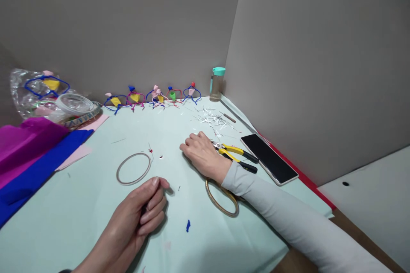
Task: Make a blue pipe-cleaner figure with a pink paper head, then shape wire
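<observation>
My left hand (141, 217) is raised over the front of the pale green table, its fingers curled with the thumb against the index finger; whatever may be in it is hidden. A grey ring (133, 169) lies just beyond it. My right hand (205, 153) rests palm down, fingers bent and their tips hidden, beside yellow and black pliers (235, 150). Under that wrist are scissors with gold handles (222, 204). A scrap of blue paper (188, 226) lies between the hands, nearer the front.
Small wire figures (134, 97) line the back wall, left of a bottle (217, 85). Wire pieces (213, 119) are scattered before the bottle. A phone (269, 159) lies at the right; blue paper (41, 170), magenta paper (32, 138) and white tape (74, 104) at the left.
</observation>
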Tool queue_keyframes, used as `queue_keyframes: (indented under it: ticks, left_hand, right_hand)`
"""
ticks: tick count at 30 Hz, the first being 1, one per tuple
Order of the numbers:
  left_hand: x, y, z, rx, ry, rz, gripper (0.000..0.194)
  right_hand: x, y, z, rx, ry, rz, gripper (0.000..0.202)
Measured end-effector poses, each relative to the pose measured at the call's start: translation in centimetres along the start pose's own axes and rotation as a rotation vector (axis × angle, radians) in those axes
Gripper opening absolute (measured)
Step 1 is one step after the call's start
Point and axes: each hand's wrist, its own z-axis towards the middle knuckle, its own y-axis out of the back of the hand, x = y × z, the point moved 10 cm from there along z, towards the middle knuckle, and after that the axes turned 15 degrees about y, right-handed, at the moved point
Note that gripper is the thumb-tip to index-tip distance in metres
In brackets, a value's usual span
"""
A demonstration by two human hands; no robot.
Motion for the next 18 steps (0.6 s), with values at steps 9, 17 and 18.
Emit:
queue_keyframes:
  ticks: [9, 17, 18]
  left_hand:
    - [-0.6, 0.3, -0.2, -0.110, -0.050, -0.119, 0.043]
    - [-0.1, 1.9, -0.7, -0.258, -0.035, -0.184, 0.039]
    - [0.0, 2.1, -0.8, -0.273, -0.036, -0.175, 0.039]
  right_hand:
    - [9.7, 5.5, 0.1, -0.384, 0.369, 0.157, 0.023]
    - [10.1, 5.2, -0.8, -0.404, 0.430, 0.237, 0.019]
    - [10.1, 5.2, -0.9, -0.404, 0.423, 0.262, 0.022]
